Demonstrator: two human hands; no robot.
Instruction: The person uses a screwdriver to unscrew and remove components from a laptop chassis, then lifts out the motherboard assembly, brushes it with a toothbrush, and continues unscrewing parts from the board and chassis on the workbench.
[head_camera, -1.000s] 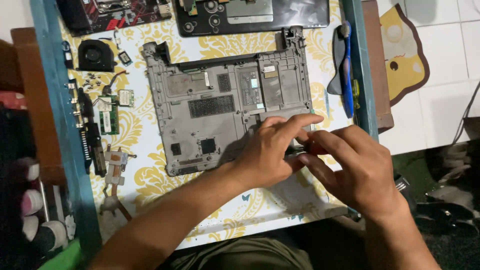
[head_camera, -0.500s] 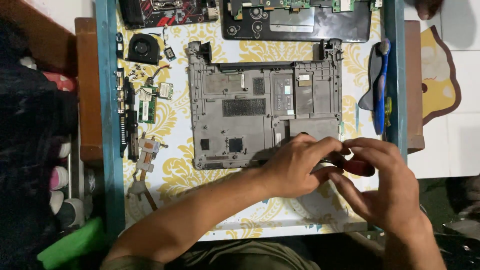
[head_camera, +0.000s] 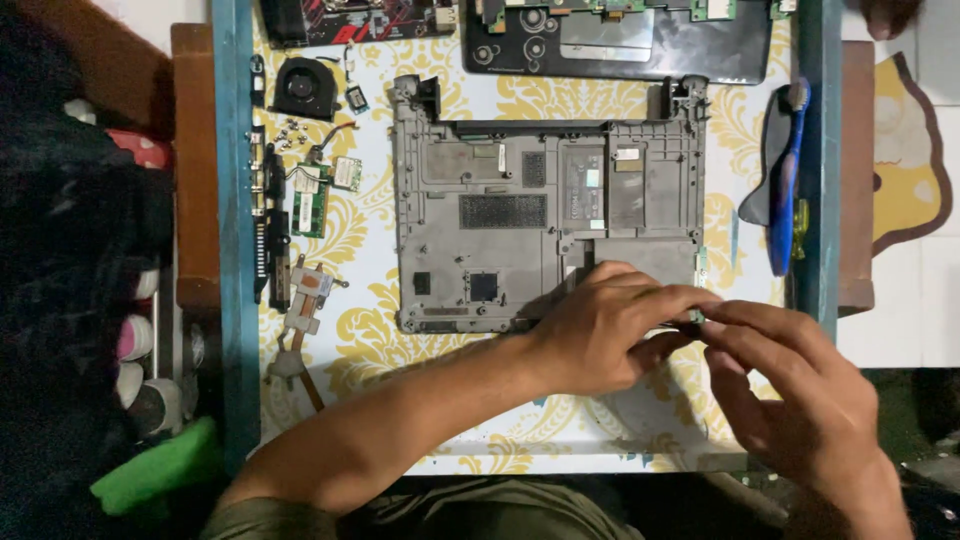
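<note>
At the near edge of the desk (head_camera: 232, 300), both forearms enter from the near side. The left hand (head_camera: 600, 330) lies palm down over the near right corner of the grey laptop base shell (head_camera: 500, 215), its fingers curled and stretched to the right. The right hand (head_camera: 800, 400) sits just right of it, fingers bent toward the left hand, fingertips meeting those of the left hand at the shell's near right corner. Between the fingertips of both hands a small dark part (head_camera: 693, 316) is pinched; its exact kind cannot be told. The shell lies flat with its underside plates and vent grilles showing, centred on a yellow-patterned white cloth (head_camera: 350, 350) that covers the desk inside a blue frame. Left of the shell, from near to far, lie a copper heat pipe assembly (head_camera: 300, 300), a long black strip part (head_camera: 268, 235), a green memory module (head_camera: 310, 200), a small wireless card (head_camera: 347, 173), a scatter of screws (head_camera: 290, 135) and a black cooling fan (head_camera: 303, 88). At the right edge of the desk a blue-handled tool (head_camera: 785, 180) lies along the frame. At the far side lie a circuit board (head_camera: 360, 20) on the left and a black laptop top cover (head_camera: 620, 45) on the right. Off the desk at near left are a green cloth (head_camera: 160, 465) and several round containers (head_camera: 140, 340).
</note>
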